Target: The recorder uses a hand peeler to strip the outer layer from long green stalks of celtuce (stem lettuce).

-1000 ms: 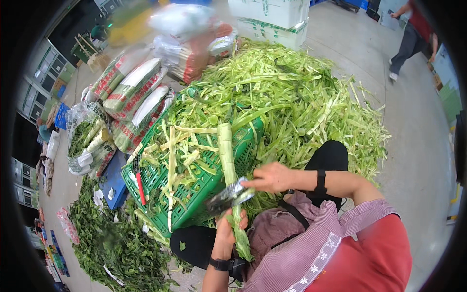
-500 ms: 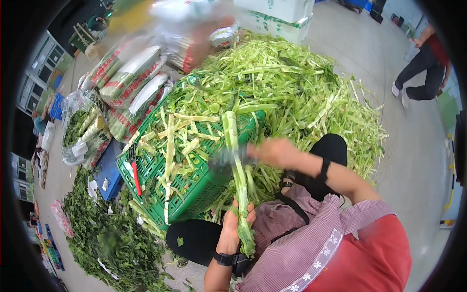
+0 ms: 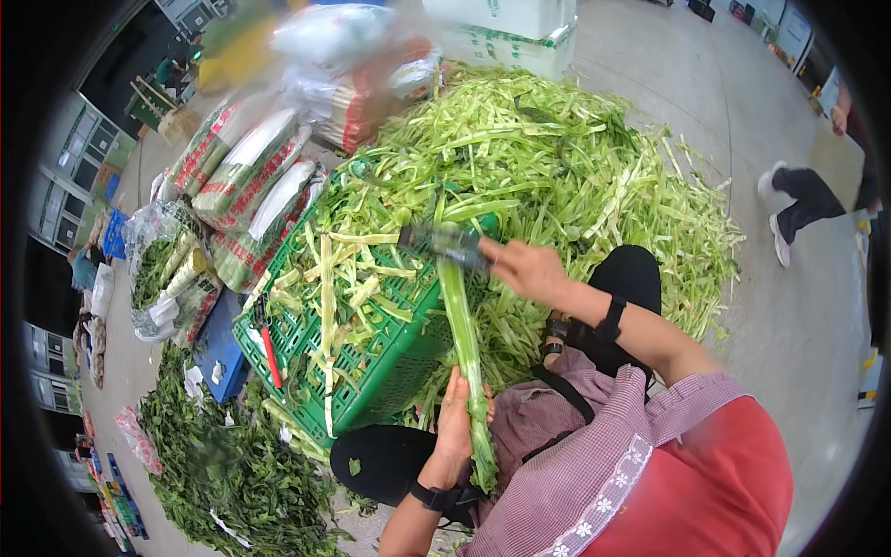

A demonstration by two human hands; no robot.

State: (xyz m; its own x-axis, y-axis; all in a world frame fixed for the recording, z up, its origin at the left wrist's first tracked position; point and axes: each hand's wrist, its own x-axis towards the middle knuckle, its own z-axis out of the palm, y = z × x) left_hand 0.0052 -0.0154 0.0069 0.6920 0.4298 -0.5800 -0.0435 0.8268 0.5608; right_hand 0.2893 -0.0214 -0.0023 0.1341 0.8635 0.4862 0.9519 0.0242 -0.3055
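Observation:
A long pale-green celtuce stem (image 3: 459, 320) slants up from my lap, its top end by the rim of the green crate. My left hand (image 3: 454, 422) is closed around its lower, leafy end. In my right hand (image 3: 534, 271) is a dark peeler (image 3: 445, 245), which lies across the stem near its top; motion blur hides its blade. Under the stem's far end stands an upturned-looking green plastic crate (image 3: 371, 395) strewn with peel strips. A red-handled tool (image 3: 270, 356) rests on the crate's left side.
A big heap of green peelings (image 3: 594, 176) spreads beyond and right of the crate. Dark leaves (image 3: 241, 464) lie at lower left. Bagged stems (image 3: 246, 176) are stacked at far left, white boxes (image 3: 506, 46) at the back. A person (image 3: 807, 200) walks at right.
My right hand and the peeler have moved up the stem, from its middle to near its top. My left hand keeps its hold. The person at right has moved nearer.

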